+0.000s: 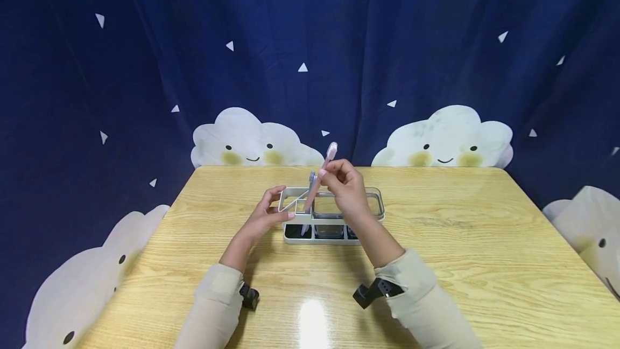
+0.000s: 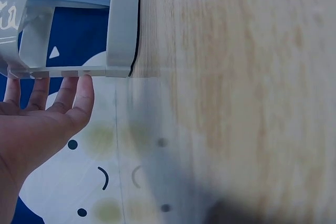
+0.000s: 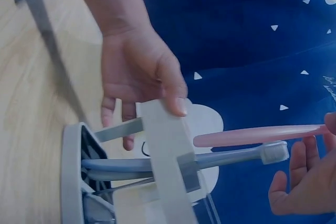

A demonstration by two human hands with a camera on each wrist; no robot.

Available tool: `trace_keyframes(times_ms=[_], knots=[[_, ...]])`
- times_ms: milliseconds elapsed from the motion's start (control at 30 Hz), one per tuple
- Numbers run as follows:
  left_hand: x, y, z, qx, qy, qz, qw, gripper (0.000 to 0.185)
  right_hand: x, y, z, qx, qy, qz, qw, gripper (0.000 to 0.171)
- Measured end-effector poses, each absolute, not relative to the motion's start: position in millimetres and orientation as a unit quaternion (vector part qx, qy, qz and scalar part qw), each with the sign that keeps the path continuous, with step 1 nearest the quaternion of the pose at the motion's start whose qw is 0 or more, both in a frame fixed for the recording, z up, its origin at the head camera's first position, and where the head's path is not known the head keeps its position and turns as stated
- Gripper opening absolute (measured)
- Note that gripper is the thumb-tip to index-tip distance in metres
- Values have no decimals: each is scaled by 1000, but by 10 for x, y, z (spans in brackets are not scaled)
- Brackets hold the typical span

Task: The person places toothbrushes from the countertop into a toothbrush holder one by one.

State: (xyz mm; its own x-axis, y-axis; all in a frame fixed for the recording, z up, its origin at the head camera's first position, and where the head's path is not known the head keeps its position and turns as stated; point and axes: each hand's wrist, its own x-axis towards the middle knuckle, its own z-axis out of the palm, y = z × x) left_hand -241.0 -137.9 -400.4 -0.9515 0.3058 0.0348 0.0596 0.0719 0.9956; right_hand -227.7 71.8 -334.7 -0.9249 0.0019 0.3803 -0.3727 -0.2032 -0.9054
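A light grey two-tier toothbrush holder (image 1: 346, 221) stands upright on the table. My left hand (image 1: 263, 217) grips its left end, thumb on the front of the upper rim and fingers at the far side. In the left wrist view, several fingertips (image 2: 84, 85) touch the end bar. My right hand (image 1: 346, 187) pinches a pink toothbrush (image 1: 317, 185) near its bristle head, which points up. In the right wrist view the pink handle's rounded end lies close over the upper tier. Beside it a blue toothbrush (image 3: 231, 158) stands in a slot, bristles up.
A clear cup (image 1: 329, 231) sits in the middle of the holder, with a dark base below. The wooden table (image 1: 460, 252) ends at a blue curtain (image 1: 339, 42) with white clouds. Black straps (image 1: 382, 288) circle both wrists.
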Motion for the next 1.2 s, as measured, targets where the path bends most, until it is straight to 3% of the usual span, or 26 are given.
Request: trace_keyframes(times_ms=[633,1200], knots=[[-2425,-1394,-4022,130,724,670,97,75,-2263,588,-3633,145,-655,728,138,7],[-2429,-1396,-4015,137,714,679,97,74,-2279,564,-3817,135,-808,543,182,5]])
